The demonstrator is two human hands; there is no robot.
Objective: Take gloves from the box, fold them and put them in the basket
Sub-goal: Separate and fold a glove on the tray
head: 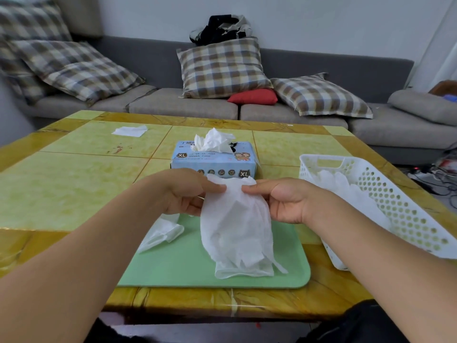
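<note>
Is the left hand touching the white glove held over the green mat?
Touching. The head view shows the left hand pinching the glove at its top edge.

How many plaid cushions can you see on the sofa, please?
4: two stacked at the sofa's left end, one upright mid-sofa, one lying right of it.

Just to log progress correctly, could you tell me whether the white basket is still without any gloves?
No, white gloves already lie inside the white basket at the table's right side.

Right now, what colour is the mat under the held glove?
Pale green mat, seen in the head view.
</note>
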